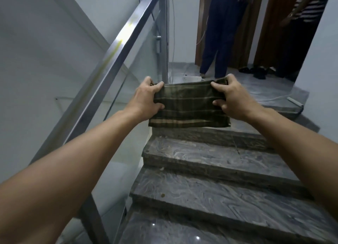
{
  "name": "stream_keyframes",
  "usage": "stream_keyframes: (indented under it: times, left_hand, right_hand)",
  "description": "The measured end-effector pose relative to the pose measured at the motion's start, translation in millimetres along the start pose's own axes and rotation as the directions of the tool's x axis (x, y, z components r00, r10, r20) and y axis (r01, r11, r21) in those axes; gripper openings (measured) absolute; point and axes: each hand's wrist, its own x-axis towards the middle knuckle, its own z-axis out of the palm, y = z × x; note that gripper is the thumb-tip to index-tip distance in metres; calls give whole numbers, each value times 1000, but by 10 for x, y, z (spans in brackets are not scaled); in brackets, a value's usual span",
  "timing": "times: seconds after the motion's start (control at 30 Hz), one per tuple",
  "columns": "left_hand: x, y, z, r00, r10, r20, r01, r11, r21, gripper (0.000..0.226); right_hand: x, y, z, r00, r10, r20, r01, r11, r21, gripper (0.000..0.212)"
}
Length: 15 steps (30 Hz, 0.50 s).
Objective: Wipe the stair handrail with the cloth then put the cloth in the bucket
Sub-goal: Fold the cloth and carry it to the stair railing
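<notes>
While the person is standing on the marble steps [210, 194] facing up the flight, both arms are reaching forward and holding the cloth [188, 106] stretched out flat in the air between them, well clear of the handrail [117, 48], which is running up the left side above a glass panel [140, 57]. The left hand [146, 99] is pinching the cloth's left edge, fingers curled over the top and thumb underneath; the right hand [228, 97] is gripping the right edge in the same way, so neither hand is spread. To my eye the wiping is not under way: the person is folding or straightening the olive plaid cloth, getting it ready. The next move is probably calling for one hand to take the cloth across to the left, wrap it over the metal rail and slide it along. Two people are standing on the landing [237, 90] above; I am not seeing any bucket.
</notes>
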Motion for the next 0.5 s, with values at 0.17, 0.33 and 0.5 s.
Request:
stream_keyframes:
  times: [0.17,0.33,0.5]
  left_hand:
    - [860,-125,-181,999,3,-38,-2,999,32,78]
    - [1633,-209,-506,996,2,-89,10,992,129,78]
    - [2334,-346,-802,987,-76,-142,96,985,144,78]
  right_hand:
    - [939,114,-131,999,-18,-47,18,1000,4,64]
    - [1845,185,-318,998,-56,-34,58,998,37,64]
    - [2806,173,-425,990,-132,-47,136,986,99,63]
